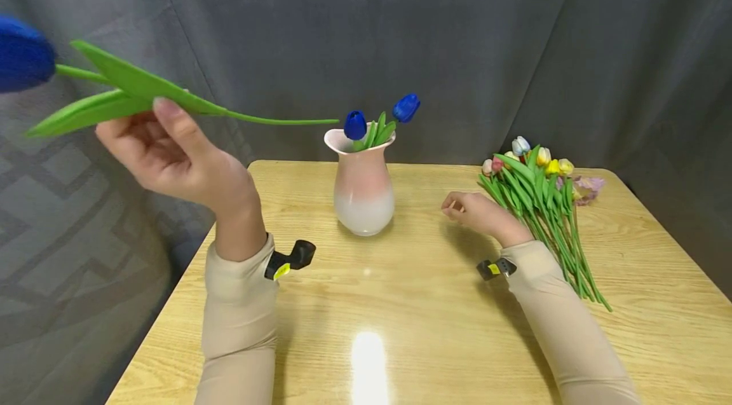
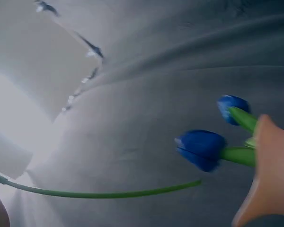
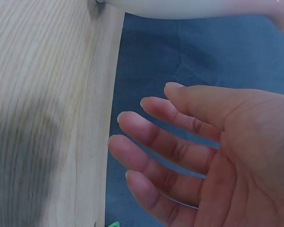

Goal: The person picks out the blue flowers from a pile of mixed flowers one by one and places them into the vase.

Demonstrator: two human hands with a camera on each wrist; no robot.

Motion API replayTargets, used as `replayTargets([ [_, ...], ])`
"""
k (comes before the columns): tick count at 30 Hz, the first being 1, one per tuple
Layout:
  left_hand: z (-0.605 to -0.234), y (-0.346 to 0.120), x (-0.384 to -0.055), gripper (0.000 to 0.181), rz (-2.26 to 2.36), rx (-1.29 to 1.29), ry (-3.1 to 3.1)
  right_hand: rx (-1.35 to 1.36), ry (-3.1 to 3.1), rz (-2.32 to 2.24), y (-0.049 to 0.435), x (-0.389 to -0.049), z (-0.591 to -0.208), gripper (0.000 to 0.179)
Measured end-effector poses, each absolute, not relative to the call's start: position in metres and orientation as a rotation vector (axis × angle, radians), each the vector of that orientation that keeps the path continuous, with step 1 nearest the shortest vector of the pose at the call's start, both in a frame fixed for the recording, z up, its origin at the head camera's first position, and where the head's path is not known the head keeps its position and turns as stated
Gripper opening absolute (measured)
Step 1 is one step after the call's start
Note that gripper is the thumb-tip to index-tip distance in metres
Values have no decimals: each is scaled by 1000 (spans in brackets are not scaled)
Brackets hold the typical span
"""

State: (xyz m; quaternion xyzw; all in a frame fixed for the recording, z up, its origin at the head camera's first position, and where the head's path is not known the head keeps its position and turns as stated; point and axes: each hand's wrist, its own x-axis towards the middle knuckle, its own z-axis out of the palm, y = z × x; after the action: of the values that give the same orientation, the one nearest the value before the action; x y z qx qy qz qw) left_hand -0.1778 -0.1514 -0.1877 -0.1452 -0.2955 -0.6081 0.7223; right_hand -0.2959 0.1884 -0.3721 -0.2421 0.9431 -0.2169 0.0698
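High at the left of the head view, my left hand (image 1: 183, 157) pinches a blue tulip (image 1: 154, 87) by its leaves and stem, thumb in front. Its bloom is partly cut off at the frame's left edge, and the bare stem end points right toward the vase. The pink and white vase (image 1: 364, 192) stands upright on the table with two blue tulips (image 1: 355, 125) in it. In the left wrist view the held stem (image 2: 109, 194) crosses below those blooms. Right of the vase, my right hand (image 1: 480, 214) hovers over the table with loosely bent fingers, holding nothing.
A bunch of tulips (image 1: 543, 201), white, pink and yellow, lies on the table's right side beside my right forearm. Some pale purple flowers (image 1: 589, 187) lie at its edge. A grey curtain (image 1: 457, 42) hangs behind the wooden table (image 1: 434, 329).
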Motion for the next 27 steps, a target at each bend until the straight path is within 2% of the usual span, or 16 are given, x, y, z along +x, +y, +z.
replayTargets([
  [9, -219, -139, -226, 7, -1126, -450, -1053, -739, 2847, -662, 186, -295, -373, 22],
  [12, -229, -139, -238, 13, -1047, -439, -1217, -742, 2839, -656, 186, -295, -374, 23],
  [20, -252, -141, -258, 26, -1061, -336, -1643, -742, 2825, -659, 188, -295, -376, 23],
  [27, -267, -141, -268, 18, -948, -306, -1958, -744, 2837, -650, 186, -292, -378, 21],
])
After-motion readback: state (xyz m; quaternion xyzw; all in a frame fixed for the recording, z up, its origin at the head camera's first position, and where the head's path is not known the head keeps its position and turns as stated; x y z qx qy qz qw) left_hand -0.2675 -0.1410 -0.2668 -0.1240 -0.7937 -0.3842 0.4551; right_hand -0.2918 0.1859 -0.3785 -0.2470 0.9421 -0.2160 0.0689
